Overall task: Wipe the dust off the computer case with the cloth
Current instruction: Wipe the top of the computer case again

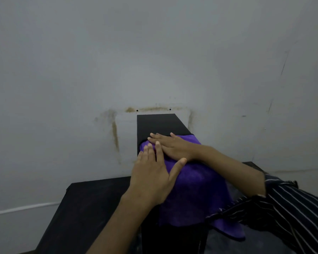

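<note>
A purple cloth (195, 189) covers a black computer case (160, 124) on a black counter (92, 202), beside a dark sleeve (290, 208) with thin white stripes and a pale grey wall (154, 52) with brown stains.

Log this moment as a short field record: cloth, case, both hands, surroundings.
cloth: purple cloth draped over the near top of the case, one corner hanging down the right side
case: black computer case, far end of top bare, close to the wall
left hand: left hand flat on cloth, fingers straight
right hand: right hand flat on cloth, further along
support: dark table
</note>
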